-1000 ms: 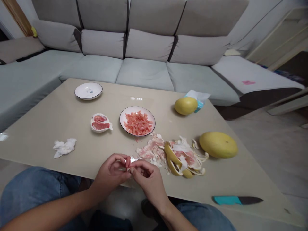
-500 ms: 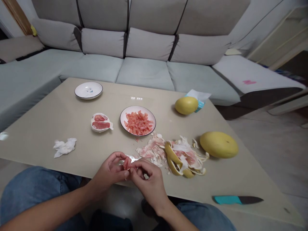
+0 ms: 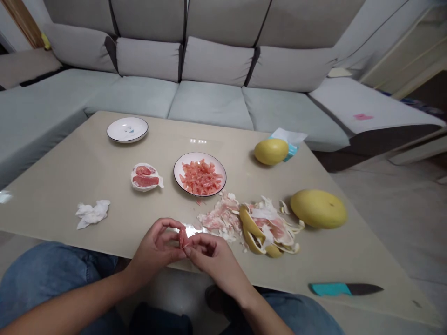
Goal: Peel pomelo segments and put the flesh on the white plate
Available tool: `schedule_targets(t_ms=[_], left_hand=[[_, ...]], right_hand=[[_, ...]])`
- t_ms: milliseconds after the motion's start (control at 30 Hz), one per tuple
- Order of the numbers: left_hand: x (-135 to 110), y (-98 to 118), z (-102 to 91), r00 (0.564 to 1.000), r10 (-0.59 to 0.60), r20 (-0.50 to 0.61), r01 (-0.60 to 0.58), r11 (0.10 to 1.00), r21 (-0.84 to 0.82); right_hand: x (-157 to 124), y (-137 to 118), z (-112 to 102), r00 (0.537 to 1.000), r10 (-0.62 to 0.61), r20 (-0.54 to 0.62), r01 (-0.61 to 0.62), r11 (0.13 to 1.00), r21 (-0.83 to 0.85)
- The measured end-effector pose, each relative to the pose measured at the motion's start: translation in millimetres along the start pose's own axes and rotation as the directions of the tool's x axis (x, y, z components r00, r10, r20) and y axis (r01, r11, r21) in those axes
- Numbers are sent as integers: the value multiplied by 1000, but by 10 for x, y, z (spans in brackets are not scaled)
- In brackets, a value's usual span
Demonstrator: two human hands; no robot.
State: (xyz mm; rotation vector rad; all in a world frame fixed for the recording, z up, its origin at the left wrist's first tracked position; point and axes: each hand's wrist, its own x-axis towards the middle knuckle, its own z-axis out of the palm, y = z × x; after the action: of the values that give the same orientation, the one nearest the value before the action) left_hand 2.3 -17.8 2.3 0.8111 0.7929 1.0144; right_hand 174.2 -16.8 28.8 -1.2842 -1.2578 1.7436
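Over the table's near edge, my left hand (image 3: 159, 246) is closed around a small pink pomelo segment (image 3: 182, 237). My right hand (image 3: 211, 256) pinches at the segment's right side, its thumb and forefinger pressed together; a thin pale bit shows at the fingertips. Beyond the hands, a dark-rimmed white plate (image 3: 177, 179) bears many pink pulp pieces (image 3: 200, 177). Part of a peeled pomelo (image 3: 145, 177) in white pith lies to the plate's left. Right of my hands spread membrane scraps (image 3: 223, 216) and yellow pomelo peel (image 3: 249, 232).
A knife (image 3: 345, 289) with a turquoise handle lies near the front right edge. Two whole pomelos (image 3: 318, 209) (image 3: 271, 151) sit on the right, the farther beside a tissue pack (image 3: 291, 139). Crumpled tissue (image 3: 92, 214) and another plate (image 3: 127, 130) are on the left. A sofa (image 3: 209, 104) stands behind.
My right hand has shifted slightly down and right along the segment. The segment now stands more upright in my left fingers. The camera view has shifted a little.
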Motion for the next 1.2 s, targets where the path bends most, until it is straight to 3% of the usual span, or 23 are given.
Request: schedule_targets(t_ms=[133,300,400,467,633,900,1033,1200], left_hand=[[-13,-20,-24,998,-38,-40,43,990,135],[-46,-1,-20,991,124,-58,-92,918,385],[-51,2,-13,990,134,-41,-104,898,428],[-41,-7,-15,995,88,-50,-63,925,375],[21,-36,-47,988,-153,15,151,983,100],[37,-34,-45,976,-218,21,218,976,31],[37,18,-29,970,-241,26,242,970,-16],[31,81,4,964,-267,-5,267,964,-19]], right_hand=[[11,-9,-13,999,44,15,-44,999,14],[33,27,-34,998,44,34,-45,999,13],[45,70,-19,999,27,38,-29,998,51],[50,96,3,1000,4,-1,-4,998,63],[53,128,47,993,-84,-88,82,996,-22],[14,87,93,946,-301,-122,253,918,-304],[9,39,27,948,-284,-142,221,911,-349],[47,51,-53,980,-178,-90,152,958,-242]])
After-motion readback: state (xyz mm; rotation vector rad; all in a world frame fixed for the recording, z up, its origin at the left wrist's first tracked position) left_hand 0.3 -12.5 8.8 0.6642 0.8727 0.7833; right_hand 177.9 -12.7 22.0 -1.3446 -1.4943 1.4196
